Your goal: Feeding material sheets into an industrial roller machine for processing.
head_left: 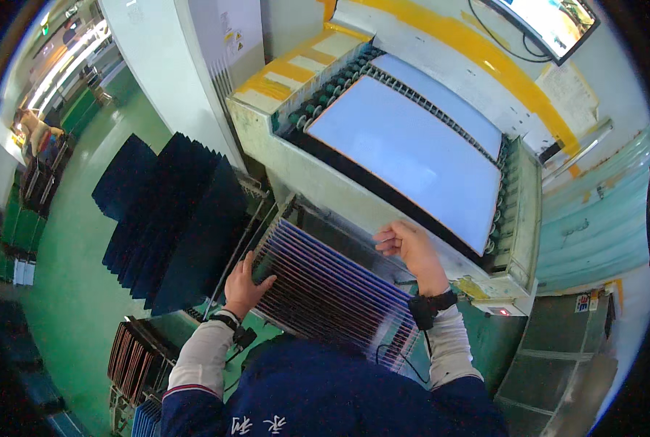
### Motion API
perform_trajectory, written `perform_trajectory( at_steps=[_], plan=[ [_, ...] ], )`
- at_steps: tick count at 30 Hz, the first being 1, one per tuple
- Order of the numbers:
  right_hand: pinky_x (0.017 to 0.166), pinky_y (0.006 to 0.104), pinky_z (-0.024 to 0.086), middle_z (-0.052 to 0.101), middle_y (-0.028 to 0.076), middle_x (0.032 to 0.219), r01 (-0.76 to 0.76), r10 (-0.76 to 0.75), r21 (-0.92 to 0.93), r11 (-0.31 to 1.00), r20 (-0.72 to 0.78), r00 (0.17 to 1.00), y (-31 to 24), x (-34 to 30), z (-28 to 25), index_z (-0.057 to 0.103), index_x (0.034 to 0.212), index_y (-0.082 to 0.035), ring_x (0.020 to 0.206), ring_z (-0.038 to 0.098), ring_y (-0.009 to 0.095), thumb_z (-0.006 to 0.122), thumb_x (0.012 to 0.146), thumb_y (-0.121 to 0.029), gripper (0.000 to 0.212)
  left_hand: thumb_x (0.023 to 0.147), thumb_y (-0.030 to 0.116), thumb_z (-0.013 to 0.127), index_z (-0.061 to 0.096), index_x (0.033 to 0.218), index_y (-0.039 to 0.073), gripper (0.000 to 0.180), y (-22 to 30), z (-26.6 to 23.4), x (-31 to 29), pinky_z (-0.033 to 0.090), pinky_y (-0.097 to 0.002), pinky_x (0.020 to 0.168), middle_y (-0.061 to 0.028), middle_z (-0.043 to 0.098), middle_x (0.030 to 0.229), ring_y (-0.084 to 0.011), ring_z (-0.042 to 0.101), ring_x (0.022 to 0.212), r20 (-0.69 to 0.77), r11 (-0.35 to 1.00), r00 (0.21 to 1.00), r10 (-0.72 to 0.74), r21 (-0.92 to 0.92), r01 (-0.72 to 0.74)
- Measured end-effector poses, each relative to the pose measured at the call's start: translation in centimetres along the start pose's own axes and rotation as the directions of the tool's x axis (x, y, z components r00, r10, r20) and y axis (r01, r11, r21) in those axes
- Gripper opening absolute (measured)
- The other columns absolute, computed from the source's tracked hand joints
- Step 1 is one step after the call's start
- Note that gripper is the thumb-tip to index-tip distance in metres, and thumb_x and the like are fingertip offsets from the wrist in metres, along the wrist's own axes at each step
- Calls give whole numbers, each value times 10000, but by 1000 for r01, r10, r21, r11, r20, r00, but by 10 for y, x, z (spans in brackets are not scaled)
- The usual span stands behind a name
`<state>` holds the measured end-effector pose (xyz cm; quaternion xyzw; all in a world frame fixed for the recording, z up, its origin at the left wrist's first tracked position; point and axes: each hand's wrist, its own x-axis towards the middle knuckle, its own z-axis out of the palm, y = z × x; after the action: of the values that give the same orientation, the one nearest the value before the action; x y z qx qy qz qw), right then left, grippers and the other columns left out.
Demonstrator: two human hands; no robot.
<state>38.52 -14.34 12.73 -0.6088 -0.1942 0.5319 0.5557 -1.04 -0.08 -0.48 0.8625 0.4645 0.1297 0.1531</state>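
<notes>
Two pale panels (412, 156) lie on rollers (304, 118), many thin panels (332, 284) apparently stand ranked nearby; left hand's (244, 289) fingers spread, right hand's (412, 251) loosely curled, empty.

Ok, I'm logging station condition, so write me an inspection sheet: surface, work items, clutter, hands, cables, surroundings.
Surface: cream box-shaped roller machine bearing two white rectangular panels
Work items: dark striped rack; sheets or dividers, unclear
Clutter: dark-blue rectangular panels, fanned, left of the rack
Left hand: open, at the rack's left edge
Right hand: loosely curled by the rack's far edge, apparently empty
Cables: thin black cable below the black right-wrist device
Surroundings: glossy green floor, black-framed screen, translucent teal sheeting at right
</notes>
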Motion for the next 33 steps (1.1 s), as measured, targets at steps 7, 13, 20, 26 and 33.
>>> perform_trajectory(
  at_steps=[7,13,20,26,33],
  plan=[
    [902,411,550,758,177,1069,71,-4,-734,676,93,996,109,39,-14,712,1161,24,993,728,274,709,925,-512,586,818,560,792,458,1482,6,927,5,-6,6,539,-451,931,-228,662,1221,-390,652,1098,76,998,997,-30,-59,35],
    [950,430,523,743,221,1120,31,17,-801,598,52,999,156,43,-17,745,1161,-20,1085,698,380,666,891,-643,684,822,571,785,444,1492,17,933,4,-4,6,533,-453,941,-223,663,1216,-386,653,1099,54,999,998,-35,-30,36],
    [893,411,524,754,207,1052,-55,-30,-840,540,-85,996,148,38,4,759,1109,-14,1012,717,343,676,916,-567,592,827,612,761,435,1495,49,932,7,-11,7,526,-469,948,-199,661,1201,-374,648,1103,156,990,981,-118,-59,128],
    [840,420,525,756,217,979,-60,-127,-867,494,-140,982,152,42,3,772,1018,7,942,723,339,684,915,-555,578,819,633,748,443,1495,85,922,2,-8,3,538,-480,921,-193,671,1163,-387,660,1070,81,995,994,-73,-68,78],
    [814,454,542,746,231,942,136,-200,-792,595,18,980,193,66,-41,774,981,-10,895,722,399,728,888,-461,462,808,659,738,469,1477,50,944,10,-13,7,549,-467,905,-193,679,1150,-377,674,1057,89,994,994,-64,-78,71]
  ],
)
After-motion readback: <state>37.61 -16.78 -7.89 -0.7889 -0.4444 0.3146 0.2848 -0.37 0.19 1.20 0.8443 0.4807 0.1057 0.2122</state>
